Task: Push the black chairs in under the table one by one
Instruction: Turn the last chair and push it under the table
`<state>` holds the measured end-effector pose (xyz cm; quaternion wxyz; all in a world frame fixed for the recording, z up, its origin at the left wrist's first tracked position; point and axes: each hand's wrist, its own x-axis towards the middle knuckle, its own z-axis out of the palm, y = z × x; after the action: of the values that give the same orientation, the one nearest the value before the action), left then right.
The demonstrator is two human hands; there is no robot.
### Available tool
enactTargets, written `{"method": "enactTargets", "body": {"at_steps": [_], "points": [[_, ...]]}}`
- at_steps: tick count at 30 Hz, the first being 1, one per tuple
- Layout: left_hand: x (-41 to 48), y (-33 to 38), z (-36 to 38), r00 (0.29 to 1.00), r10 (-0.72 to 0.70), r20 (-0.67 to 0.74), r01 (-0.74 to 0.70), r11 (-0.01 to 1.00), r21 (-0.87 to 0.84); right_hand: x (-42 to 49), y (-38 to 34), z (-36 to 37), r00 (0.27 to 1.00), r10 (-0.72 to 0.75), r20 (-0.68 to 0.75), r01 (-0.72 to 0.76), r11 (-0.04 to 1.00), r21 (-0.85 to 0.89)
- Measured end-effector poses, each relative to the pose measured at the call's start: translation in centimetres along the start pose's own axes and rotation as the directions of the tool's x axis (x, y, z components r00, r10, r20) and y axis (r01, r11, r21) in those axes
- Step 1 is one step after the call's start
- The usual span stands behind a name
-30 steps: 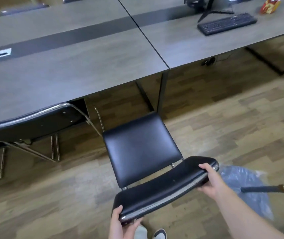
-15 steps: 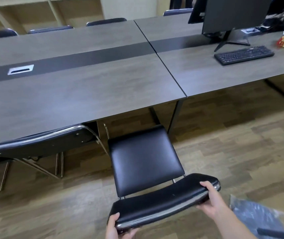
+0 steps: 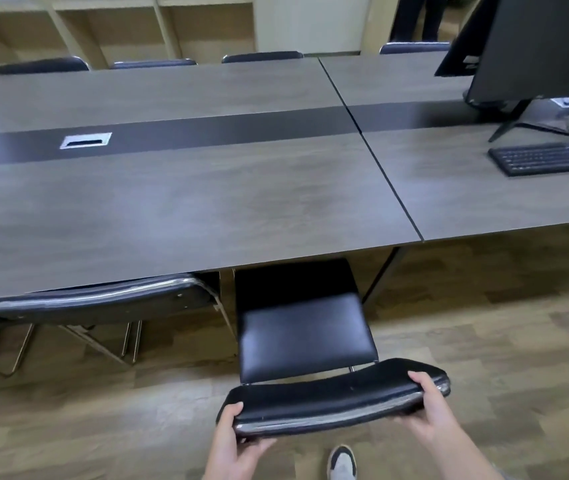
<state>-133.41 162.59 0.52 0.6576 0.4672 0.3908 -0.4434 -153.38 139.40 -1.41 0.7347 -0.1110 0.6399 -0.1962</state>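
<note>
Two hands on one chair backrest (image 3: 336, 396): left hand (image 3: 238, 436) wrapped around the left end, thumb on top and fingers curled underneath, right hand (image 3: 428, 407) clamped the same way over the right end. Both closed tight on the padded bar, chrome trim showing along its lower edge. Black chair (image 3: 305, 336) sitting at the table's near edge, front of the seat already tucked under in shadow, back half of the seat still out in the open.

No readable writing anywhere, fwiw. Keyboard (image 3: 549, 157) keys too small and blurry to make out, no logo visible on the monitor (image 3: 546, 46).

Table (image 3: 179, 199) edge running just above the seat, with a dark metal leg right beside the chair's right side. Second black chair (image 3: 99, 301) just to the left, pushed in with its backrest up against the table edge, only a narrow gap between the two. Plenty of bare wood floor (image 3: 484, 341) off to the right. One shoe (image 3: 342, 462) on the floor just behind the backrest.

Count so far: two chairs on the near side, four chair backs peeking over the far edge, two tabletops butted together at a dark seam, one silver cable grommet (image 3: 86, 139) in the dark centre strip, one monitor, one keyboard.
</note>
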Motion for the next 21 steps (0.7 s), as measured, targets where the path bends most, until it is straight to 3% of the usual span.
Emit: {"method": "enactTargets", "body": {"at_steps": [8,14,21], "points": [[3.3,5.2,6.4,0.998,0.024,-0.049,-0.025,0.999,-0.026,3.2,-4.9,6.6,0.998,0.052,0.027,-0.052,0.999,0.007],[6.7,7.8,10.3,1.0,0.031,-0.004,-0.031,0.997,-0.068,5.4,-8.5,10.0,0.988,0.052,0.146,-0.057,0.998,0.029],[8.3,9.4,14.7,0.999,0.046,0.001,-0.046,0.993,-0.107,8.3,-11.2,13.0,0.993,0.012,0.116,-0.018,0.999,0.05]]}}
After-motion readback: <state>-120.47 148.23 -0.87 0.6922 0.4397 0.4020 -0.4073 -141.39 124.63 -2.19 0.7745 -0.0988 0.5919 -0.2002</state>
